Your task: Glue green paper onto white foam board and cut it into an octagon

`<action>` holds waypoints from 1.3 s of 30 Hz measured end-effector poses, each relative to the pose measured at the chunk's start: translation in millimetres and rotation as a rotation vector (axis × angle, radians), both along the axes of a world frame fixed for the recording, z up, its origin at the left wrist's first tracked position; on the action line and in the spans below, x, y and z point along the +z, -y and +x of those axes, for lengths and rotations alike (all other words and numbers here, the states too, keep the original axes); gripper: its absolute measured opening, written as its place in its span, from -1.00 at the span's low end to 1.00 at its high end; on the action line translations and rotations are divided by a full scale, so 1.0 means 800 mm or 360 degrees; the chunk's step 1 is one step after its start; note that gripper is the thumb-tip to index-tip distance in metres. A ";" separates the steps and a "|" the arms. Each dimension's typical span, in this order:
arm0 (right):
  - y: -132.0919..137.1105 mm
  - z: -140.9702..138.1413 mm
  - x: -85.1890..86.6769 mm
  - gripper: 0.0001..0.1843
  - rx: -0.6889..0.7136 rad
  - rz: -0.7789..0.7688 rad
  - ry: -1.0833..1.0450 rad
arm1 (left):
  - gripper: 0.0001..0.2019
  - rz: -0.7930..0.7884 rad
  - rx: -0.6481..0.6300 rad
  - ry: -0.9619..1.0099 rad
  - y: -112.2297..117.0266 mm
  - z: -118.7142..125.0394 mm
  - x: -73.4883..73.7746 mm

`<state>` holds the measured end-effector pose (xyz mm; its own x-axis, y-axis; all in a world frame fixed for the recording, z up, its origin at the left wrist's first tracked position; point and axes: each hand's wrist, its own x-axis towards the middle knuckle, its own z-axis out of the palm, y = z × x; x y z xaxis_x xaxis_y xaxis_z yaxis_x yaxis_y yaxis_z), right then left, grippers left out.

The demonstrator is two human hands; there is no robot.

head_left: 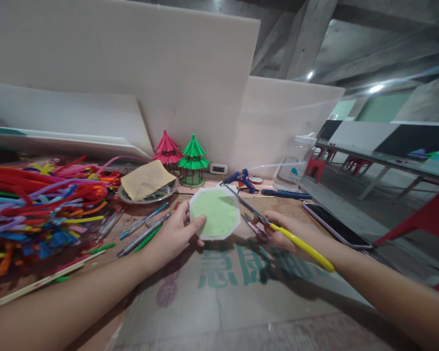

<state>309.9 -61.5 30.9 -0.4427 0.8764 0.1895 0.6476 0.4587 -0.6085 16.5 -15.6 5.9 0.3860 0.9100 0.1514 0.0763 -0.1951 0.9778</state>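
Note:
Between the thumb and fingers of my left hand (183,229) is an eight-sided piece of card (215,213), light green on its face with a white border and small dark dots. My right hand (278,226) is closed around scissors (296,246) with yellow handles. Their blades reach up and left, passing by the card's upper right edge; whether they touch it I cannot tell. Below the blades, close to my right hand, small pink-handled snips (258,229) lie on the printed cardboard sheet (190,312).
Colourful pipe cleaners (47,204) pile up at left, near pens (142,236) and a metal dish (149,195). Behind the card stand a green pagoda model (193,161), a pink one (166,151) and a blue glue gun (241,179). A bottle (294,165) and phone (336,226) are right.

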 end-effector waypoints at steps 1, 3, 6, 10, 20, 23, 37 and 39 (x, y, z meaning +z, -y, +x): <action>0.000 0.000 0.001 -0.58 0.0009 -0.0027 -0.0015 | -0.43 -0.0006 0.0007 0.0007 0.000 0.000 -0.001; 0.001 -0.001 0.002 -0.55 0.0034 -0.0086 -0.0035 | -0.42 -0.0012 0.0016 0.0020 0.000 -0.001 -0.002; 0.002 -0.001 0.003 -0.55 0.0024 -0.0109 -0.0042 | -0.43 -0.0010 0.0007 0.0024 0.001 -0.001 -0.001; 0.002 -0.004 0.004 -0.58 -0.0017 -0.0124 -0.0043 | -0.43 -0.0006 0.0009 0.0003 0.002 -0.002 0.002; 0.009 -0.017 0.016 -0.41 -0.0134 -0.0122 -0.0016 | -0.44 -0.0011 0.0003 -0.0020 0.001 0.000 0.004; 0.011 -0.020 0.021 -0.43 -0.0154 -0.0125 0.0018 | -0.45 -0.0012 0.0007 -0.0012 0.002 0.000 0.005; 0.010 -0.025 0.023 -0.57 -0.0194 -0.0236 -0.0004 | -0.44 -0.0040 -0.0010 -0.0029 0.000 -0.001 0.003; 0.011 -0.026 0.023 -0.56 -0.0193 -0.0236 -0.0002 | -0.45 -0.0034 -0.0008 -0.0039 0.001 -0.001 0.004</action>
<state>289.2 -70.0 49.3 -0.3323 0.9416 0.0551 0.6916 0.2829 -0.6645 15.9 -16.3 9.3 0.3940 0.9110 0.1222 0.0995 -0.1744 0.9796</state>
